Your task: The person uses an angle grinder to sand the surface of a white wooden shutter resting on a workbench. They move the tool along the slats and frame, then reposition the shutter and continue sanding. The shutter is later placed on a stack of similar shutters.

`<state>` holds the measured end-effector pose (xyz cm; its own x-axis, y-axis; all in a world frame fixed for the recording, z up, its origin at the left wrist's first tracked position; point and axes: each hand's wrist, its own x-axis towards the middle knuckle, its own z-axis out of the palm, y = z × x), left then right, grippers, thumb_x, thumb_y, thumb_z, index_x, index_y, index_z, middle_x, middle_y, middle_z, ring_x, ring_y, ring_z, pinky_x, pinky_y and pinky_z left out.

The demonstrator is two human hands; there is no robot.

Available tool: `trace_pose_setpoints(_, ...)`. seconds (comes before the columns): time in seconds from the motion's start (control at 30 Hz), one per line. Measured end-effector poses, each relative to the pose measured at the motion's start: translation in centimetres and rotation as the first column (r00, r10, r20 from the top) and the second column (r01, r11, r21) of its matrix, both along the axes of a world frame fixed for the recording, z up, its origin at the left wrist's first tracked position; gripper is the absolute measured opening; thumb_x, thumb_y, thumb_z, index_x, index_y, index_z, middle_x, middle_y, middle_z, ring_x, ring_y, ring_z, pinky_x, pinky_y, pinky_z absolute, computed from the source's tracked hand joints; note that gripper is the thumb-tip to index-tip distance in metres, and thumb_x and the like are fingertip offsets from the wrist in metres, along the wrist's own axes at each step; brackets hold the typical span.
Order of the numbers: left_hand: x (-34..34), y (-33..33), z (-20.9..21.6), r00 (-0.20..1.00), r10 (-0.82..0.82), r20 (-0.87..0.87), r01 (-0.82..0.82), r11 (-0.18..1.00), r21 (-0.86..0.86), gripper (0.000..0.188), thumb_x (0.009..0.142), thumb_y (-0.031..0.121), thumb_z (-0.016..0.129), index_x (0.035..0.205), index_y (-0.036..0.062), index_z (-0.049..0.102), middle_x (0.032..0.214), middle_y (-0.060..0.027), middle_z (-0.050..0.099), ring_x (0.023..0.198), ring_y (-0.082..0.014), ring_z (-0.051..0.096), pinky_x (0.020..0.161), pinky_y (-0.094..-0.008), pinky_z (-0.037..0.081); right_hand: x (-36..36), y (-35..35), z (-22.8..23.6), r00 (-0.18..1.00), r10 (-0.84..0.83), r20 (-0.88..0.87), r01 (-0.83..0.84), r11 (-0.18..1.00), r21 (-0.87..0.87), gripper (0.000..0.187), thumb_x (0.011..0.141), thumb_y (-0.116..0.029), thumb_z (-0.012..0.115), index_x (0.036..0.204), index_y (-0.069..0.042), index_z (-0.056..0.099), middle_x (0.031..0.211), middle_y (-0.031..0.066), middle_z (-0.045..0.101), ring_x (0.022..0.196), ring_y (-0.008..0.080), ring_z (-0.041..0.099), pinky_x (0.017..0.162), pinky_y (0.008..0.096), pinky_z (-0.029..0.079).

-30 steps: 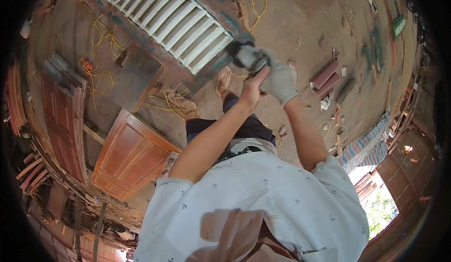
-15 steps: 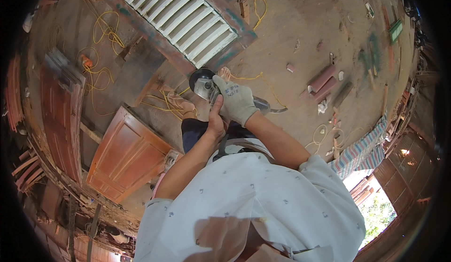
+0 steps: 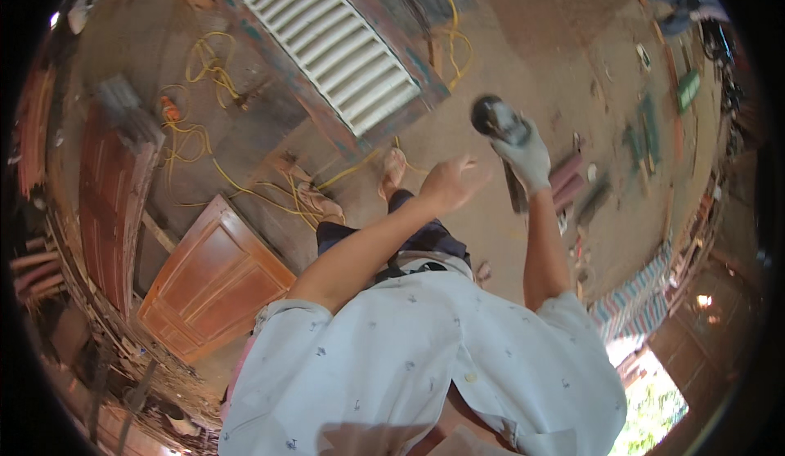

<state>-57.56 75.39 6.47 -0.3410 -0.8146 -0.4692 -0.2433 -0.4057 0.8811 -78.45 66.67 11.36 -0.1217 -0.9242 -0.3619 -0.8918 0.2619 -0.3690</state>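
My gloved right hand (image 3: 530,162) grips an angle grinder (image 3: 510,127) with a round black disc, held out to the right over the floor. Its dark body slants down behind the glove, partly hidden. My left hand (image 3: 452,185) is bare and a little blurred, apart from the tool, with its fingers stretched out to the right and nothing visible in them. Ahead of me lies a louvered shutter (image 3: 347,64) with white slats and a worn brown and green frame, its near corner beyond my feet.
Brown panelled doors (image 3: 221,280) lean at the left. Yellow cords (image 3: 204,141) trail over the floor near my sandalled feet (image 3: 392,170). To the right lie reddish rolls (image 3: 566,182), a green box (image 3: 688,90) and scattered scraps. A striped sheet (image 3: 638,288) hangs by the bright opening.
My right hand has carried the grinder off to the right, away from the shutter's corner. My left hand has come off the tool and moved rightward and up.
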Motion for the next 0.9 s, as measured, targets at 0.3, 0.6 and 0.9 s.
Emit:
trace_pose_setpoints(0.3,19.7,9.5,-2.5,0.581,-0.034,0.813,0.367,0.903,-0.224,0.108,0.087,0.031,0.082,0.173,0.0072,0.022,0.182,-0.0143,0.016,0.166,-0.0436,0.019,0.128,-0.0736,0.018,-8.6,11.8,-4.7,0.451,-0.421,0.787,0.396,0.885,0.246,0.035,0.093,-0.009,0.084,0.123,-0.003,0.067,0.109,0.004,0.073,0.097,0.0156,0.071,0.089,0.0298,0.058)
trace_pose_setpoints(0.6,22.5,10.4,-1.5,0.486,-0.033,0.873,0.37,0.913,-0.171,0.109,0.088,0.028,0.079,0.176,0.0117,0.017,0.185,-0.0065,0.011,0.155,-0.0401,0.041,0.122,-0.0767,0.029,-5.2,19.1,-2.5,0.308,-0.48,0.822,0.491,0.82,0.294,0.025,0.094,-0.015,0.077,0.116,-0.004,0.072,0.097,0.0072,0.073,0.081,0.0218,0.073,0.073,0.038,0.063)
trace_pose_setpoints(0.9,23.6,12.7,-2.0,0.625,-0.477,0.618,0.652,0.755,-0.077,0.081,0.091,0.027,0.077,0.164,0.011,0.044,0.164,-0.0166,0.049,0.125,-0.0429,0.067,0.104,-0.0575,0.055,1.4,21.7,0.4,0.208,-0.497,0.842,0.416,0.824,0.384,0.028,0.096,-0.021,0.075,0.12,-0.008,0.07,0.097,0.0066,0.07,0.08,0.0234,0.072,0.073,0.042,0.064)
